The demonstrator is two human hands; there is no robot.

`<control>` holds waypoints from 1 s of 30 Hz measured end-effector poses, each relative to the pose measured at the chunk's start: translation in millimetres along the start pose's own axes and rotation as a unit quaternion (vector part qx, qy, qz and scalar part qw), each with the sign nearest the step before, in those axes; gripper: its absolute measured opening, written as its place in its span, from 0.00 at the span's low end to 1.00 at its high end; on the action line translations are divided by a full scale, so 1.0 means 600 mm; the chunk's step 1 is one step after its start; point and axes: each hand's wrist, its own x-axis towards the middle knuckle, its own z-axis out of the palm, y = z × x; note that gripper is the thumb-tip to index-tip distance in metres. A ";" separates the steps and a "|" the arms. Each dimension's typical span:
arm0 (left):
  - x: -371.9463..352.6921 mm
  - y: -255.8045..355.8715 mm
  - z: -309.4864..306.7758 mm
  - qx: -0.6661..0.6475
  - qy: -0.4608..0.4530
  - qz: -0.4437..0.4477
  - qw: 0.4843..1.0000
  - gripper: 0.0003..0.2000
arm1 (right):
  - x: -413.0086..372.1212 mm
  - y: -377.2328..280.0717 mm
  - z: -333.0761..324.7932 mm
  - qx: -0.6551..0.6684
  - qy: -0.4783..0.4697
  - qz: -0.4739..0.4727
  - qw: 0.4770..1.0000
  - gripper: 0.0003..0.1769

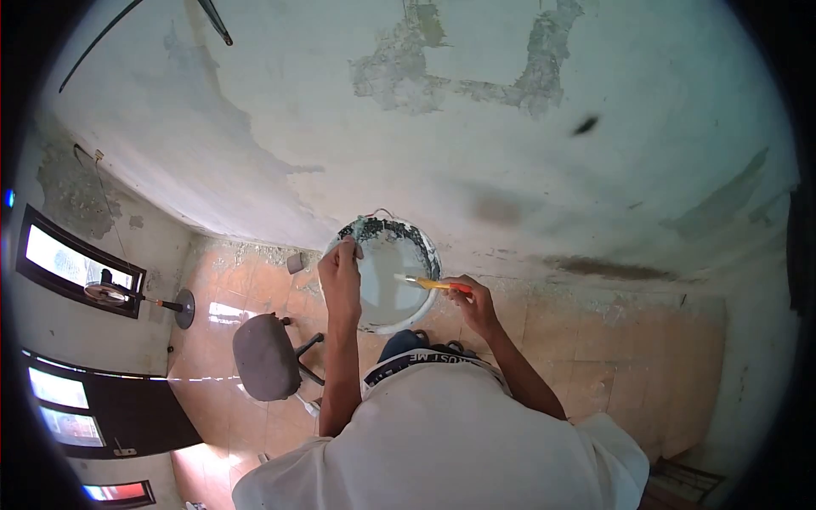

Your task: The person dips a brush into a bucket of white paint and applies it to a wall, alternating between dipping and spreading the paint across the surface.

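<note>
A round bucket (391, 316) of pale, whitish liquid stands against the foot of the wall, its inner rim blotched dark. My right hand (473, 304), at the bucket's right side, grips a paintbrush (432, 283) by its yellow and red handle. The brush lies level, its bristle end pointing left over the liquid. At the left rim, my left hand (341, 270) has its fingers pinched together. A small pale bit (358, 228) shows just past those fingertips; what it is cannot be made out.
Ahead rises a pale wall (476, 161) with grey peeled patches. A grey office chair (266, 357) stands on the tiled floor at left. Farther left are a standing fan (183, 308), a window and a dark door (140, 414). Debris lies along the wall's base.
</note>
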 end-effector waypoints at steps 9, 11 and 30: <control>0.021 -0.003 0.032 -0.021 -0.037 -0.002 0.999 0.22 | 0.012 -0.021 -0.019 -0.064 0.002 -0.063 0.996 0.14; 0.029 0.007 0.030 -0.006 -0.046 -0.014 0.999 0.22 | 0.009 -0.039 -0.024 -0.016 0.012 -0.069 0.997 0.14; 0.156 -0.050 -0.078 -0.007 -0.131 -0.030 0.991 0.23 | 0.100 -0.038 0.122 -0.034 0.119 -0.086 0.989 0.14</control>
